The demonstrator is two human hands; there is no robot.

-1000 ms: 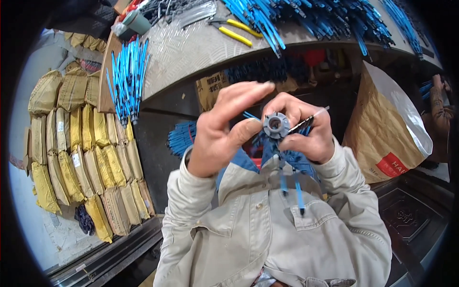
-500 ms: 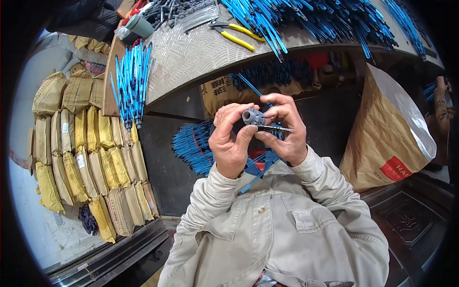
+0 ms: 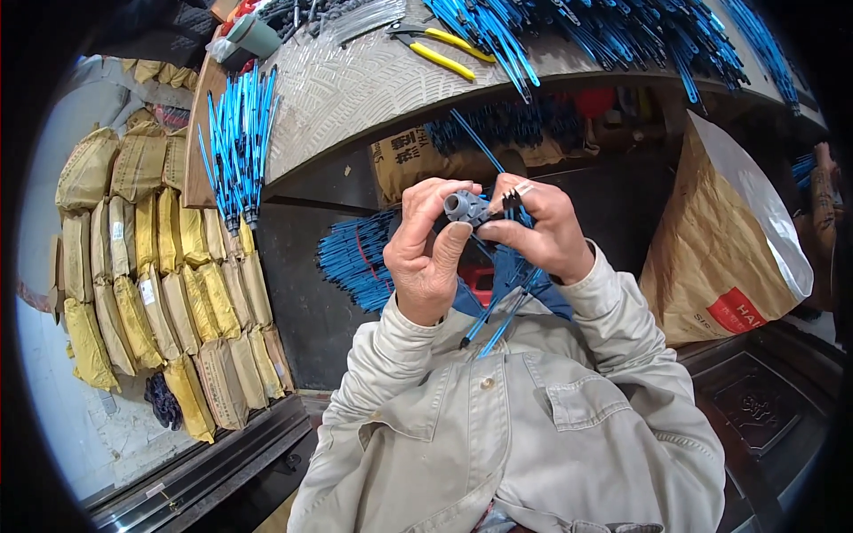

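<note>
My left hand (image 3: 421, 264) is closed around a grey plastic hub (image 3: 463, 207), a hollow ring with slotted sides, its round opening facing up. Close on its right, my right hand (image 3: 553, 233) pinches a small black toothed piece with thin pale wire ends (image 3: 513, 197). The fingers partly hide where this piece meets the hub. Thin blue ribs with black joints (image 3: 514, 313) spread above and below the hands, some over my lap. Whether they are joined to the hub is hard to see.
Ahead is a table (image 3: 333, 115) with yellow-handled pliers (image 3: 444, 60), blue rib bundles (image 3: 613, 35) and a green cup (image 3: 255, 35). A tied rib bundle (image 3: 354, 258) lies below the table. A large paper sack (image 3: 711, 258) stands right; wrapped packages (image 3: 151, 293) are stacked left.
My right hand has turned, bringing the toothed piece and wire ends from pointing right to pointing upward beside the hub. The left hand keeps the hub, now tilted slightly.
</note>
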